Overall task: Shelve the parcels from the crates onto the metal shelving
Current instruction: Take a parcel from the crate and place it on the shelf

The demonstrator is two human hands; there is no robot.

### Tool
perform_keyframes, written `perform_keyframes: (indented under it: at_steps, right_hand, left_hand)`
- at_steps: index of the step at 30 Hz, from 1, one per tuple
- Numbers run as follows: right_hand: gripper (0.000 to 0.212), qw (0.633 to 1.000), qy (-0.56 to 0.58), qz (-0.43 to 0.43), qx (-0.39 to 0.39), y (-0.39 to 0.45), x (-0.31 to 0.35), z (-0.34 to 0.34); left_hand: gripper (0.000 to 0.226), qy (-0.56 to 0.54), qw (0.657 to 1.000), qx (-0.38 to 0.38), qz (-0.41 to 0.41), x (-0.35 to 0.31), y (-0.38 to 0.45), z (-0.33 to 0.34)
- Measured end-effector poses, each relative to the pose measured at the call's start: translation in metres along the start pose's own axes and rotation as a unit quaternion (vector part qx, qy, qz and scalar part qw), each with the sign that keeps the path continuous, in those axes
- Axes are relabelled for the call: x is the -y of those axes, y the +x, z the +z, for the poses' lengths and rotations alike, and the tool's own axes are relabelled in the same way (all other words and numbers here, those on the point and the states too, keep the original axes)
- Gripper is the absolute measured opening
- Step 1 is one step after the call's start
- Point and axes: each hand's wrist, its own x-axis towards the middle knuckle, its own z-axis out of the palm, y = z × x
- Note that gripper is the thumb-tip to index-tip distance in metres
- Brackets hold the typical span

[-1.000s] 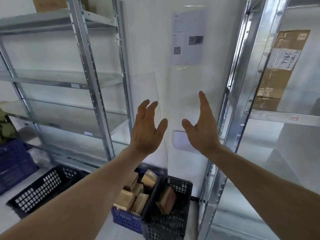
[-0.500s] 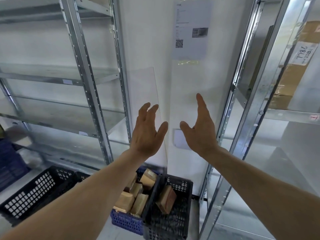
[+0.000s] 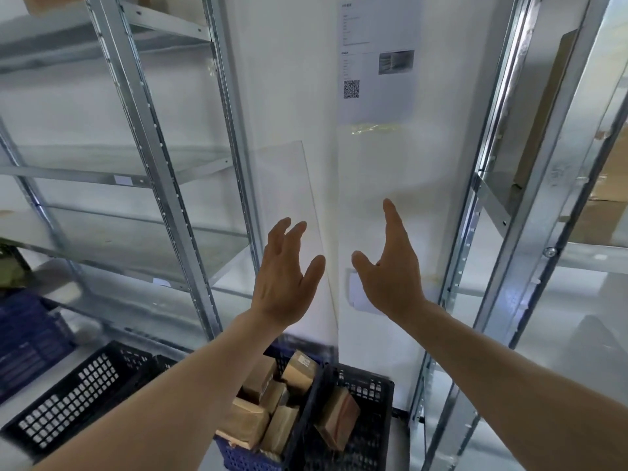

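Note:
My left hand point(image 3: 283, 277) and my right hand point(image 3: 390, 270) are raised side by side in front of the white wall, fingers spread, holding nothing. Far below them several brown cardboard parcels point(image 3: 268, 406) lie in a blue crate point(image 3: 248, 460) on the floor. One more parcel point(image 3: 336, 421) leans inside a black crate point(image 3: 367, 436) beside it. Metal shelving point(image 3: 159, 171) stands to the left and another metal shelving unit point(image 3: 530, 185) to the right.
An open black crate point(image 3: 74, 399) lies on the floor at lower left, a dark blue crate point(image 3: 27, 338) beyond it. A large cardboard box point(image 3: 601, 185) sits on the right unit's shelf. A printed notice point(image 3: 377, 59) hangs on the wall; a clear panel point(image 3: 289, 212) leans against it.
The view has swung slightly left, so the box on the right shelf sits closer to the frame's edge. Both hands stay raised and spread, holding nothing.

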Motion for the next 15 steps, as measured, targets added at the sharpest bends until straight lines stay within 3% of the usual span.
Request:
perform_keyframes:
  at_steps: [9, 15]
  right_hand:
    - [0.089, 1.000, -0.005, 0.020, 0.010, 0.035, -0.035, 0.028]
    - [0.089, 0.998, -0.028, 0.058, 0.016, 0.056, -0.075, 0.070]
  left_hand:
    - [0.079, 0.000, 1.000, 0.024, -0.003, 0.027, 0.036, 0.045]
    - [0.079, -0.028, 0.998, 0.056, 0.003, 0.080, 0.060, 0.097]
